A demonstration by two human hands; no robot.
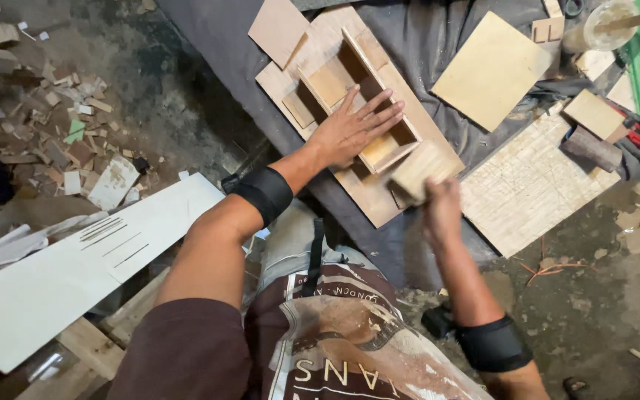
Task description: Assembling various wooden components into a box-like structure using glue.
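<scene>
Wooden frame (350, 96) is being pinned by the flat, open left hand (350, 132) – right hand (438, 211) is gripping a wooden block (420, 170); a stray blow risks hitting fingers

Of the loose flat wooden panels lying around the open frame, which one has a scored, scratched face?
The large pale square panel right of the right hand; its face is crisscrossed with cut lines, whereas the yellowish square panel above it is smooth.

The left hand (351, 130) lies flat, palm down, with its fingers spread wide. The right hand (441, 215) is curled tight in a grip and looks blurry. Both arms reach forward, each with a black band.
</scene>
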